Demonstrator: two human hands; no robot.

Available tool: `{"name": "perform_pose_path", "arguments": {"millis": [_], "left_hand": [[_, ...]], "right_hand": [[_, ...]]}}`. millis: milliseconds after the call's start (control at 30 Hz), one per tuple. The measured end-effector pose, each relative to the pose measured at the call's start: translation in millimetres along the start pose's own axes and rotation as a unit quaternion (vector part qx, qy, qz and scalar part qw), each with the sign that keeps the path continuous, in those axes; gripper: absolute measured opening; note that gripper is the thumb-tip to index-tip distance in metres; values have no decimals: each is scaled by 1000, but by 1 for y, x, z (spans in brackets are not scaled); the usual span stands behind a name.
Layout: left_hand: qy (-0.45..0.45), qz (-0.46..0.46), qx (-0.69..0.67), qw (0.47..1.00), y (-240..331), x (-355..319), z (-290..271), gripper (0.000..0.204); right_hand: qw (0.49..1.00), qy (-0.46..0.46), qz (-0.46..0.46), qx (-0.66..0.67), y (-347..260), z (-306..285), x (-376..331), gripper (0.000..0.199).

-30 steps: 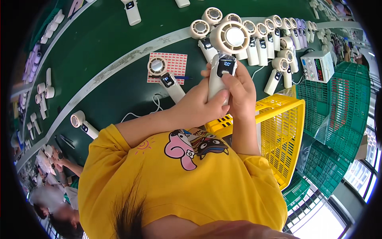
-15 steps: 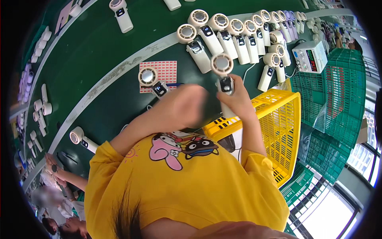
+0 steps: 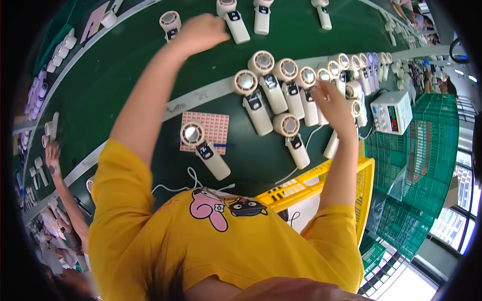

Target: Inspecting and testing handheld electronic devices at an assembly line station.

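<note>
My left hand (image 3: pixel 205 33) is stretched out over the green belt, blurred by motion. Its fingertips are beside a cream handheld fan (image 3: pixel 237 26); whether they touch it cannot be made out. Partly behind that forearm is another fan (image 3: pixel 170 21). At the row of fans, my right hand (image 3: pixel 334 106) has its fingers bent around the neck of one handheld fan (image 3: pixel 324 75), hiding its small display. A single fan (image 3: pixel 297 151) lies in front of the row. Nearer to my left, a fan (image 3: pixel 213 159) with a lit display rests partly on a red-and-white label sheet (image 3: pixel 216 128).
A blue pen (image 3: pixel 222 145) lies on the sheet, and a white cable (image 3: pixel 170 189) runs below. To the right are a power supply box (image 3: pixel 393 113), a yellow basket (image 3: pixel 365 175) and green crates (image 3: pixel 427 145). A co-worker's hand (image 3: pixel 52 154) is at the far left.
My right hand has let go of the fan it held, now lying before the row, and moved to the row. My left hand has swung forward over the belt.
</note>
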State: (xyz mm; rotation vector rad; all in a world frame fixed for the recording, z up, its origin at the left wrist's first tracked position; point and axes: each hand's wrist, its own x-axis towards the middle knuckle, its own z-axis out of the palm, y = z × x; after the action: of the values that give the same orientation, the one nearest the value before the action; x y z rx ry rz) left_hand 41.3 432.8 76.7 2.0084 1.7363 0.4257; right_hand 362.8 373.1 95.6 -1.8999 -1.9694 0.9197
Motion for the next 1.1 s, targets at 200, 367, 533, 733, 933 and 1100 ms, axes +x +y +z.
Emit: {"name": "perform_pose_path", "arguments": {"millis": [200,367,533,733,933,1100], "left_hand": [[179,-292,12,939,36,117,128,42],[248,-304,2,920,21,121,143,39],[206,-286,-50,934,9,100,131,35],[-41,-282,-204,936,-23,88,81,35],[-60,-115,-545,828,-12,12,28,36],[87,145,-743,648,-2,-119,-18,34]], "right_hand": [[996,82,-36,-25,-16,84,219,35],[982,86,-27,-166,-39,117,265,48],[995,55,79,37,-36,100,253,54],[941,86,128,302,-85,61,147,48],[846,168,31,505,-121,67,43,42],[754,142,-76,637,-144,102,-10,37]]}}
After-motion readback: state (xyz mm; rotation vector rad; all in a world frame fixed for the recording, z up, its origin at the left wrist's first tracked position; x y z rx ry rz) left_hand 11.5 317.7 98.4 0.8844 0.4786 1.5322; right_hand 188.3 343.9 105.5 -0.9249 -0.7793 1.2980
